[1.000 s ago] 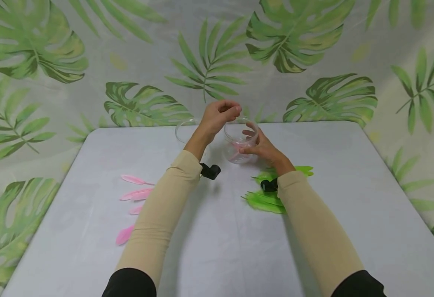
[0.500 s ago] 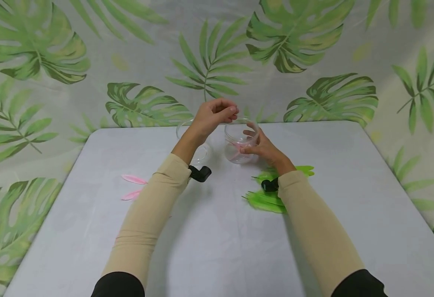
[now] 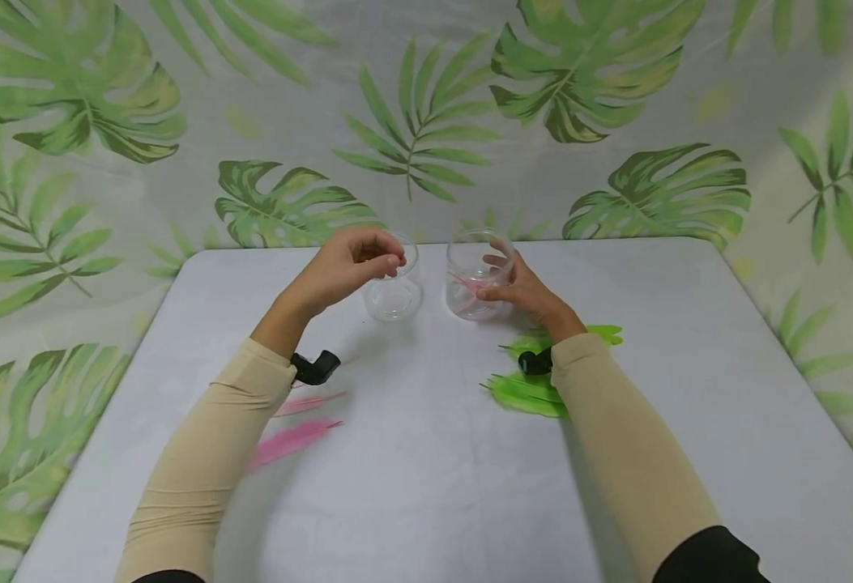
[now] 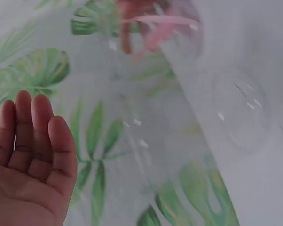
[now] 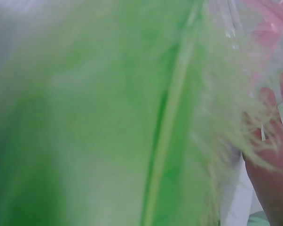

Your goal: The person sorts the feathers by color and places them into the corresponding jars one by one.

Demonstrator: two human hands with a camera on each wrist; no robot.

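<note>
At the middle of the head view, near the far edge of the white table, we see two clear jars side by side. The right hand wraps its fingers round the right jar, thumb on the near side, and steadies it upright on the table; a pink feather lies inside that jar. The left jar stands just left of it, apart from it, and looks empty.

The left hand hangs above the table, just left of the left jar and overlapping its rim in the picture; whether it touches the glass we cannot tell. In the head view its fingers are loosely curled with the thumb near the fingertips, and nothing shows between them. In the left wrist view the same hand fills the lower left of the frame, palm up, fingers side by side and only slightly bent, holding nothing; the left jar shows faintly at the right, and the pink feather at the top.

At lower left of the head view, two more pink feathers lie on the table beside the left sleeve. Green feathers lie in a small heap under the right wrist; in the right wrist view one green feather fills nearly the whole frame, blurred.
</note>
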